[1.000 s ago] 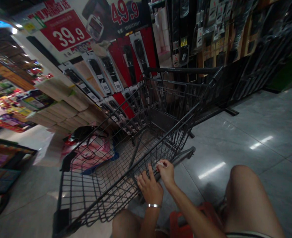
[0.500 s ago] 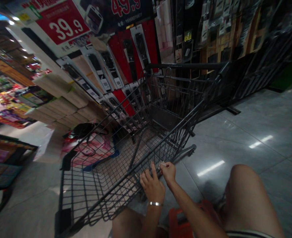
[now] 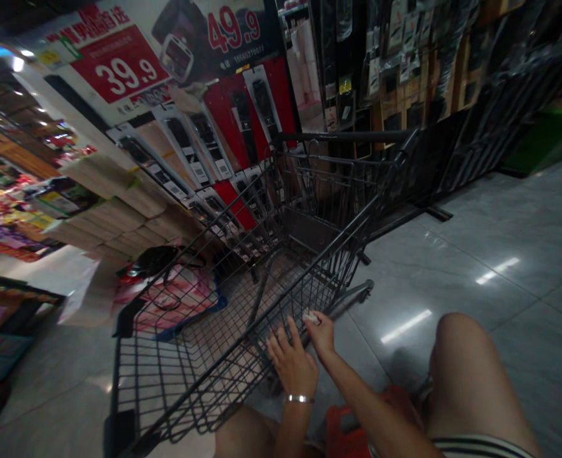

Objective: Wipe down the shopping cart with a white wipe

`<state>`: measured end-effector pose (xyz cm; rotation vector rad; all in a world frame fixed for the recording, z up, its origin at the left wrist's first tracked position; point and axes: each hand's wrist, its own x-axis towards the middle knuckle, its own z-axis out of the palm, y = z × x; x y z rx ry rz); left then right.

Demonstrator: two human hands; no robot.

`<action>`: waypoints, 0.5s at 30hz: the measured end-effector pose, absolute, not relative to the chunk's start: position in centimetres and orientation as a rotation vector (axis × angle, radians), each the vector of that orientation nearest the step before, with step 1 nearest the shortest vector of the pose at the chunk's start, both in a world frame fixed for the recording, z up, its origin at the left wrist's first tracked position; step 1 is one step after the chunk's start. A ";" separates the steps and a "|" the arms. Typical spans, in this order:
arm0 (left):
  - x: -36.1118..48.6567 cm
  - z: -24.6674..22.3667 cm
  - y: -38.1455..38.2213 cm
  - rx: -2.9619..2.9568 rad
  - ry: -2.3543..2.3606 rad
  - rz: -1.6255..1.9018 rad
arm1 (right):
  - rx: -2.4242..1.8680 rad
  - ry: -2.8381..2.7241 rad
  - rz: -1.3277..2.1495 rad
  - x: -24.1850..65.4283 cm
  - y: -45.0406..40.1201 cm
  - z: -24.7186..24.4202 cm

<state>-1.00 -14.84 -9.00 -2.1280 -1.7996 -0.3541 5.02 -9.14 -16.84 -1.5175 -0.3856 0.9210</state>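
A dark wire shopping cart (image 3: pixel 243 324) stands in front of me. My left hand (image 3: pixel 293 362), with a silver band at its wrist, lies against the cart's near side wires, its fingers spread. Just to its right, my right hand (image 3: pixel 322 332) is closed, with a small whitish item (image 3: pixel 311 317) pinched between thumb and fingers. What that item is cannot be made out. The cart's wire basket shows bare mesh.
Packaged belts hang on a display (image 3: pixel 185 143) behind the cart. A pink bundle (image 3: pixel 180 292) with a black bag on top lies beyond the cart's left side. An orange-red plastic object (image 3: pixel 338 423) is between my knees. Stacked boxes (image 3: pixel 119 222) stand at the left.
The view has shifted slightly, so the cart's far handle sits lower and further left. My left hand's fingers are spread a little wider; my right hand keeps its pinch.
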 end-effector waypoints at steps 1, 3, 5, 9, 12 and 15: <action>-0.9 -9.0 -15.2 -2.134 -1.787 -0.370 | -1.517 -0.404 0.914 5.1 -8.9 -16.7; -1.0 -9.0 -16.1 -2.143 -1.770 -0.402 | -1.518 -0.421 0.905 5.4 -8.4 -16.3; -1.5 -9.1 -17.1 -2.141 -1.768 -0.461 | -1.517 -0.441 0.894 5.7 -7.9 -15.8; -3.7 -8.9 -18.2 -2.068 -1.830 -0.594 | -1.508 -0.471 0.864 6.3 -7.5 -14.5; -5.4 -8.6 -18.0 -1.963 -1.918 -0.644 | -1.502 -0.489 0.842 6.6 -7.5 -13.6; -6.6 -8.5 -17.1 -1.969 -1.909 -0.629 | -1.506 -0.498 0.830 7.0 -7.6 -12.8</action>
